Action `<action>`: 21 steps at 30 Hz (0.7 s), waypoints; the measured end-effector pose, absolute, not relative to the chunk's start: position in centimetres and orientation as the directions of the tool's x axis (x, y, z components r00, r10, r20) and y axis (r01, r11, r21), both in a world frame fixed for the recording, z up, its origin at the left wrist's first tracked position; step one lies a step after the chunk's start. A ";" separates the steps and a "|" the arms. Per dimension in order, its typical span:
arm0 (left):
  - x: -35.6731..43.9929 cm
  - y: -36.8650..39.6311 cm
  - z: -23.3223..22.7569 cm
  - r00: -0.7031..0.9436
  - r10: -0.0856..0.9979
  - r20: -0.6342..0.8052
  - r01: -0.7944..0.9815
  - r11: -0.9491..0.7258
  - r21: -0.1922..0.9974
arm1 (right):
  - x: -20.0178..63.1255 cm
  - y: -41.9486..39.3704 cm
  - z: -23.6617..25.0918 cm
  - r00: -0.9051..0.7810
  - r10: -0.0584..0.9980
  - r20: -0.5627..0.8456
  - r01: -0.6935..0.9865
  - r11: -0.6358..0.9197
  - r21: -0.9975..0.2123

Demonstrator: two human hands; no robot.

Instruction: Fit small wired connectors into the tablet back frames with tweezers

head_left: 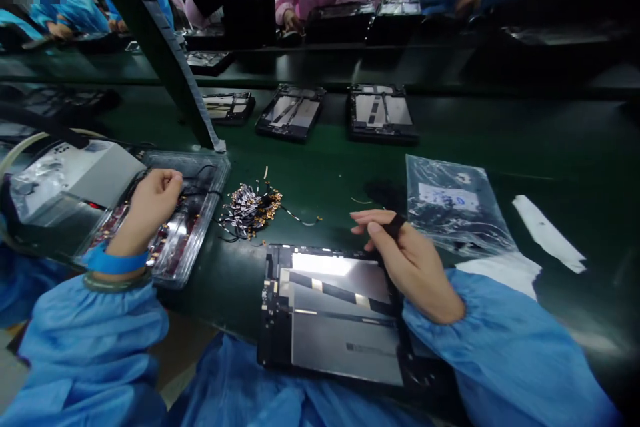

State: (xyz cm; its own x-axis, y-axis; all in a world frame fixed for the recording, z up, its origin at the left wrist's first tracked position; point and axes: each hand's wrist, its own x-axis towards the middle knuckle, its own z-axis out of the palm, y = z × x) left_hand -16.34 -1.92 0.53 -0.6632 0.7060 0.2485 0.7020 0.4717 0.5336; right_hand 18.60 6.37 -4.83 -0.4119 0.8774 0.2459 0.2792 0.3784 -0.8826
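I see a long green bench (500,147) first, with three open tablets lying farther up it and people in pink and blue coats working across from me. Right in front of me lies the tablet (330,310), back side up, its silver plate showing and a dark strip running across it at a slant. To my left sits a clear tray (200,213) full of small parts and black wires. To the right is a clear bag (453,203) with a white label, and beyond it a white strip (547,233). Between the tray and the tablet is a little pile of cables (250,208) with gold ends. My left hand (153,203) is curled down inside the tray, fingers bent on the parts; I cannot tell if it has one pinched. My right hand (407,257) rests at the tablet's top right corner and pinches a thin dark tool (395,223), maybe tweezers, but it is too dark to be sure. I think the way to do this well is to pick just one part, keep the wires from snagging, and hold the tool low and steady.
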 end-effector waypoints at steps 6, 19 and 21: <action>-15.8 -2.3 0.1 -0.509 0.761 0.402 0.857 0.403 0.322 | 18.3 6.2 -5.2 -0.484 0.831 0.275 0.353 0.473 -0.807; -18.1 -1.9 0.9 -0.565 0.687 0.457 0.825 0.451 0.342 | 18.3 6.9 -5.6 -0.597 0.694 0.403 0.384 0.688 -0.616; -17.4 -1.8 1.7 -0.575 0.704 0.418 0.815 0.448 0.368 | 18.2 7.0 -5.5 -0.604 0.679 0.416 0.391 0.708 -0.588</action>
State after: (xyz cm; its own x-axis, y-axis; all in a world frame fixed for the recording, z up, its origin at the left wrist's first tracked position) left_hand -17.42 -1.84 1.66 -0.5750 0.7036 0.4176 0.8150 0.4475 0.3681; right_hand 18.23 6.99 -5.53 -0.6042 0.6793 0.4165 0.3908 0.7081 -0.5880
